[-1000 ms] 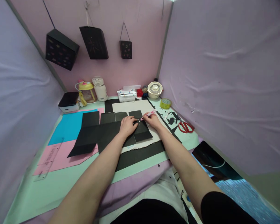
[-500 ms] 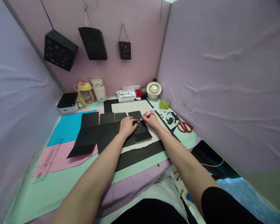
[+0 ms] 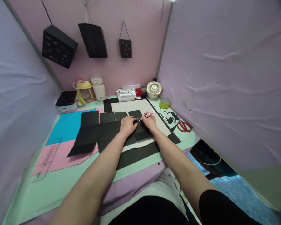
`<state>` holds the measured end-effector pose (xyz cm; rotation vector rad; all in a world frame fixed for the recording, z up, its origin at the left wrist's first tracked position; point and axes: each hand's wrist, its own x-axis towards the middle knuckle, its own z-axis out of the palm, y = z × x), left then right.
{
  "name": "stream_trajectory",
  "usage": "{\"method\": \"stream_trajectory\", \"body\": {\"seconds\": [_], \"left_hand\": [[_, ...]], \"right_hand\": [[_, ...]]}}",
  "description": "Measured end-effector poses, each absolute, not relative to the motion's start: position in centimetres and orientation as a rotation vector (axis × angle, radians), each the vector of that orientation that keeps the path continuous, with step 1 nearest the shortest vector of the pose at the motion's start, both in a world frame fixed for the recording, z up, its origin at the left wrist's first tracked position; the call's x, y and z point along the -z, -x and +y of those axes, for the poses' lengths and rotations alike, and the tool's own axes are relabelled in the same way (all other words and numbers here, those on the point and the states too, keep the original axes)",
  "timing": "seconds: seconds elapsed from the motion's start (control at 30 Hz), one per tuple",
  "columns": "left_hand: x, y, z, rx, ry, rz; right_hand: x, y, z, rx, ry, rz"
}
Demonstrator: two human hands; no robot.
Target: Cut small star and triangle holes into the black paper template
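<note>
A long sheet of black card (image 3: 89, 136) with cut flaps lies partly folded across the table. My left hand (image 3: 128, 125) rests on it, fingers laid over the card near small cut marks. In my right hand (image 3: 150, 122), pinched like a pen, is a slim pink craft knife (image 3: 150, 115). The knife points down and left toward the card, close to my left fingertips. Whether its tip touches the card is too small to tell. Beneath the card is a white board (image 3: 161, 125) with a torn front edge.
Red scissors (image 3: 184, 126), black paper scraps (image 3: 170, 120) and green tape (image 3: 164, 103) lie on the right. On the left are blue paper (image 3: 64, 126), pink paper (image 3: 67, 153) and a clear ruler (image 3: 48, 160). Bottles, a pen box (image 3: 126, 95) and a lidded bowl (image 3: 154, 89) line the back.
My right hand has shifted slightly, and the craft knife now lies lower, its handle tilted less steeply. My left hand stays on the card. The whole view has moved a little.
</note>
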<state>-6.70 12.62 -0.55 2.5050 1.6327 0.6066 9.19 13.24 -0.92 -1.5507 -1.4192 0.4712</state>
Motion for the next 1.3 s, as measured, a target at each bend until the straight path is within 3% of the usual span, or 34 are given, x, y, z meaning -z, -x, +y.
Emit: {"method": "stream_trajectory", "body": {"seconds": [0.6,1.3], "left_hand": [[0.1,6.8,12.3,-0.605,-2.505,1.616],[0.3,6.8,11.8,-0.599,-2.522,1.650]], "right_hand": [[0.2,-10.5,12.3,-0.780,1.260,-1.386],[0.2,-10.6,12.2,-0.745,1.313,-1.501]]}}
